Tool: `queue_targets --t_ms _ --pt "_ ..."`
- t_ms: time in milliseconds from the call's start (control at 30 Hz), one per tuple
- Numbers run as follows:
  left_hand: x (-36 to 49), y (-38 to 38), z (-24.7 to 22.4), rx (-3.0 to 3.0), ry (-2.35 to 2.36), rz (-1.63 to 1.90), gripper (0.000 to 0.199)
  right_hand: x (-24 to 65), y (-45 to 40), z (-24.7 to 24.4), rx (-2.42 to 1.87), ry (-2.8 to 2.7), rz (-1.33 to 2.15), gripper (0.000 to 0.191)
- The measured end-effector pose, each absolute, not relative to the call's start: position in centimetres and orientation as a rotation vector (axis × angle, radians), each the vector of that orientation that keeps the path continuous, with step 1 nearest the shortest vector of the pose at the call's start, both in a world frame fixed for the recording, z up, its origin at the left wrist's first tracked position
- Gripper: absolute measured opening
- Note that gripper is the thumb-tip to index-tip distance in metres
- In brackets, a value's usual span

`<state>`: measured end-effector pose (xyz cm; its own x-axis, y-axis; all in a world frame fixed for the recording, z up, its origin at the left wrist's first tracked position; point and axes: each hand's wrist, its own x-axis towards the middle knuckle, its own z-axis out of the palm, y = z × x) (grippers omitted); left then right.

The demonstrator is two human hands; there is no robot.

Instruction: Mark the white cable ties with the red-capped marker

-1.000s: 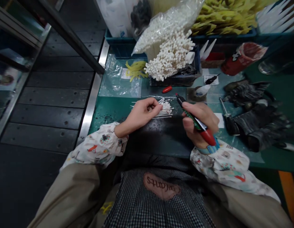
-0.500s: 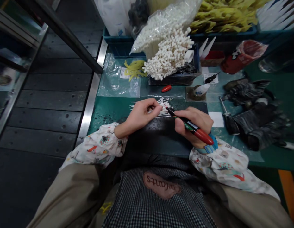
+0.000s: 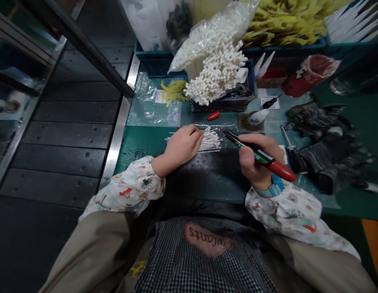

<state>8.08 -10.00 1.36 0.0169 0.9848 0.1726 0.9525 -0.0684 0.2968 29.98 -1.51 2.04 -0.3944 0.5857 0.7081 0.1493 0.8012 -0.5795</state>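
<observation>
The white sticks [image 3: 210,141] lie as a loose pile on the bench [image 3: 135,142], well inside its metal edge strip [image 3: 114,148] at the left. The left hand [image 3: 183,145] rests over their left ends with bent fingers; whether it grasps any stick, one cannot tell. The right hand [image 3: 258,173] grasps a marker [image 3: 262,158], whose red tip stands just beside the pile. Toward the apron [image 3: 207,268], a dark bare stretch gives free room. Beyond the pile, the red cap [image 3: 213,116] lies near the black tray [image 3: 222,106]; at the right, a screwdriver [image 3: 294,156] and gloves [image 3: 335,158] narrow the space.
</observation>
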Motion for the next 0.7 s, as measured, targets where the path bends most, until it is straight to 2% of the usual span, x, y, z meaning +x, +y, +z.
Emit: queue_targets --t_ms 167,400,467,567,700 --pt "8.2 -10.4 1.9 2.179 2.130 0.516 0.034 29.8 -1.6 2.5 -0.493 -1.958 0.567 0.019" --pt "1.6 -5.8 2.3 1.549 2.094 1.185 0.017 29.8 -1.2 1.9 -0.452 -1.918 0.594 0.021" --pt "-0.1 -3.8 1.8 1.376 1.993 1.353 0.031 29.7 -1.2 1.9 -0.423 -1.911 0.610 0.021" --pt "-1.1 -1.6 1.4 1.340 1.793 1.422 0.048 29.4 -1.3 2.2 -0.401 -1.914 0.607 0.019" --pt "-0.8 0.0 1.2 1.375 1.702 1.434 0.037 29.0 -1.4 2.6 -0.370 -1.918 0.550 0.013"
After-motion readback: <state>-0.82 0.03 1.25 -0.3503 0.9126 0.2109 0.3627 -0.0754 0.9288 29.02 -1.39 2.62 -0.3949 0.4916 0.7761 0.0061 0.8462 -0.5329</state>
